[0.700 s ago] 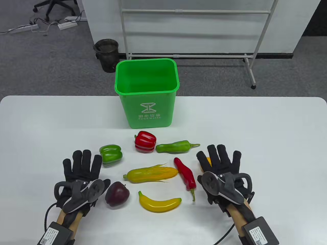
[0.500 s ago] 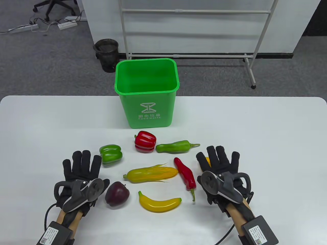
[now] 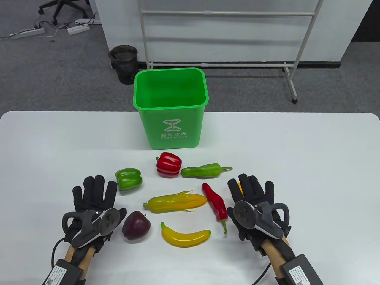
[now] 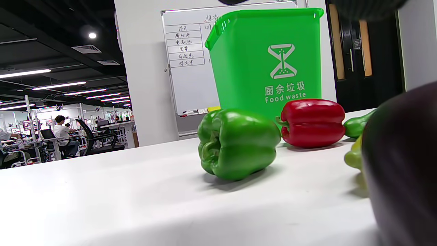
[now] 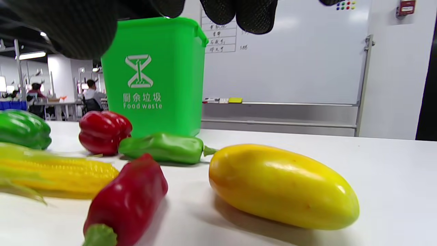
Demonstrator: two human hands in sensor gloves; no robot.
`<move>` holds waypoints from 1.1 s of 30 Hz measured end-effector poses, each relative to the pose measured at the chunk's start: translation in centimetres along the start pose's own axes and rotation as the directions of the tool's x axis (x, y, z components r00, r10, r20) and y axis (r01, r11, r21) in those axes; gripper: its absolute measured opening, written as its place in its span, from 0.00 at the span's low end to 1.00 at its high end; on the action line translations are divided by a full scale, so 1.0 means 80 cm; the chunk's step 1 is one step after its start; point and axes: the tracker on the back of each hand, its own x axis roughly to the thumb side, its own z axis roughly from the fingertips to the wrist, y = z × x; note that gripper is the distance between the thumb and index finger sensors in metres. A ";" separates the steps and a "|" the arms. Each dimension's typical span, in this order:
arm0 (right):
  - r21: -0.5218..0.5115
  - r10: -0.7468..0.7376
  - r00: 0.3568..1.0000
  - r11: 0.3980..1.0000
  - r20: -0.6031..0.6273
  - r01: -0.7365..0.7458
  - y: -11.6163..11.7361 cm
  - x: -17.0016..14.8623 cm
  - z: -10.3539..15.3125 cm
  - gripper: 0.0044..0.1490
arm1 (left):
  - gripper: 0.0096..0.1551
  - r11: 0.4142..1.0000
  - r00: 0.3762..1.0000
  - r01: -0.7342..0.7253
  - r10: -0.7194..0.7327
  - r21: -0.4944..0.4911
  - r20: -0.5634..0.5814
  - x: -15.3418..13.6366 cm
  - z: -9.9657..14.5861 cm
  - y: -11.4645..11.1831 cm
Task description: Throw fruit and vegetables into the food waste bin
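The green food waste bin (image 3: 170,108) stands open at the table's far middle. In front of it lie a red bell pepper (image 3: 168,164), a green chili (image 3: 203,171), a green bell pepper (image 3: 128,179), a corn cob (image 3: 175,202), a red chili (image 3: 216,203), a banana (image 3: 184,236) and a dark apple (image 3: 136,226). My left hand (image 3: 94,194) lies flat and open beside the apple. My right hand (image 3: 252,191) is open above a yellow fruit (image 5: 283,186), which is mostly hidden in the table view.
The white table (image 3: 311,166) has bare room on both sides. Beyond its far edge are a black bucket (image 3: 124,63) and a white rack (image 3: 225,35) on the floor.
My right hand has drawn back slightly toward me and to the left, over the yellow fruit. The left hand and all produce stay put.
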 end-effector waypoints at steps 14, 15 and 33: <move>0.253 -0.029 0.986 0.965 -0.163 0.070 0.077 -0.049 -0.052 0.63 | 0.54 1.000 1.000 -0.019 0.019 -0.017 0.000 -0.002 0.000 -0.002; 0.282 -0.021 0.985 0.957 -0.171 0.070 0.087 -0.051 -0.058 0.63 | 0.54 1.000 1.000 -0.019 0.019 -0.019 0.000 -0.002 0.000 -0.002; 0.193 -0.627 0.776 0.755 -0.065 0.626 0.047 -0.032 -0.048 0.59 | 0.53 0.999 1.000 -0.028 0.028 -0.033 -0.009 -0.005 -0.001 -0.003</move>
